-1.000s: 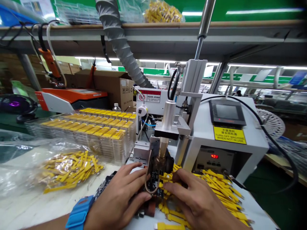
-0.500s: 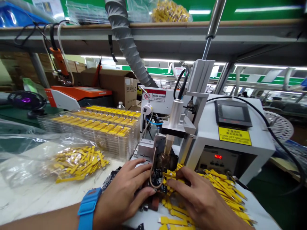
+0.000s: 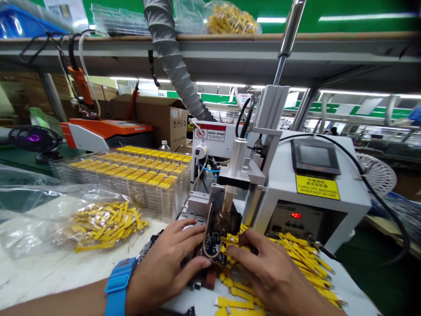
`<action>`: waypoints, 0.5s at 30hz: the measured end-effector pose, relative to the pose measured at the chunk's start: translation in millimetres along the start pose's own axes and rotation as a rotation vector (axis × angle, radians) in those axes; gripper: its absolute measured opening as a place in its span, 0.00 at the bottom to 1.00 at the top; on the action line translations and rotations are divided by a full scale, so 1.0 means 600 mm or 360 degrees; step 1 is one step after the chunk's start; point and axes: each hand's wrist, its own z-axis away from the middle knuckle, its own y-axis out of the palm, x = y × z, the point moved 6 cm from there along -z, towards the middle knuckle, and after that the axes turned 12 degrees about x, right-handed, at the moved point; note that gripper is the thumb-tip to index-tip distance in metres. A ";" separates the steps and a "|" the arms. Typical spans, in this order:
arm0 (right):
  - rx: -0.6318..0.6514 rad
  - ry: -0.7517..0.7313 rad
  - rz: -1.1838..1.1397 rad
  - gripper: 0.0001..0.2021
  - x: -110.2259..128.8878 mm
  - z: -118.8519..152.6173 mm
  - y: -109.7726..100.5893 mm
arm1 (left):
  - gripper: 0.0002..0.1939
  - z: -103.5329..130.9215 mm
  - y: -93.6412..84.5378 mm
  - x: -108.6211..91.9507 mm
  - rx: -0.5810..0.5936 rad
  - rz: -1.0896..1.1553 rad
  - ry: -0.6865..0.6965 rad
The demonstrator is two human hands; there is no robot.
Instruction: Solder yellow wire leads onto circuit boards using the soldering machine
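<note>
Left hand (image 3: 167,267) clamped round dark fixture (image 3: 213,245) under soldering head (image 3: 226,210); right hand (image 3: 272,276) pinching yellow strip (image 3: 235,240) beside it, amid loose strips (image 3: 305,259) on desk (image 3: 49,272).

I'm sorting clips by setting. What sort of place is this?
Most likely an electronics assembly line in a factory: a white bench machine with a warning label, stacked trays of yellow parts, and both hands working at its fixture.
</note>
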 end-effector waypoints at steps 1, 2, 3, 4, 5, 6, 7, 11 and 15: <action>-0.0005 -0.0001 -0.0011 0.18 0.000 0.000 0.000 | 0.19 0.000 0.000 0.000 -0.0002 -0.0009 0.0003; -0.0012 -0.0002 -0.0018 0.19 0.001 -0.001 -0.002 | 0.19 0.000 0.000 0.001 -0.0003 -0.0018 0.0008; -0.0006 0.0004 -0.0027 0.20 0.001 -0.002 -0.002 | 0.19 0.000 0.000 0.001 -0.0004 -0.0026 0.0015; 0.0017 0.0018 -0.0035 0.20 0.000 -0.003 -0.002 | 0.20 0.000 0.000 0.000 -0.0009 -0.0034 0.0018; 0.0045 0.0034 -0.0042 0.21 0.000 -0.004 -0.002 | 0.20 -0.001 -0.001 0.000 -0.0017 -0.0042 0.0021; 0.0068 0.0045 -0.0046 0.21 0.000 -0.004 -0.002 | 0.19 -0.001 -0.001 -0.001 -0.0027 -0.0048 0.0027; 0.0090 0.0054 -0.0052 0.21 -0.001 -0.004 -0.001 | 0.19 -0.001 -0.002 -0.001 -0.0037 -0.0052 0.0032; 0.0065 0.0033 -0.0067 0.22 -0.002 0.000 0.001 | 0.18 -0.001 -0.003 -0.004 -0.0030 -0.0070 0.0025; 0.0026 0.0020 -0.0075 0.21 -0.004 0.001 0.004 | 0.18 -0.001 -0.002 -0.003 -0.0018 -0.0081 0.0001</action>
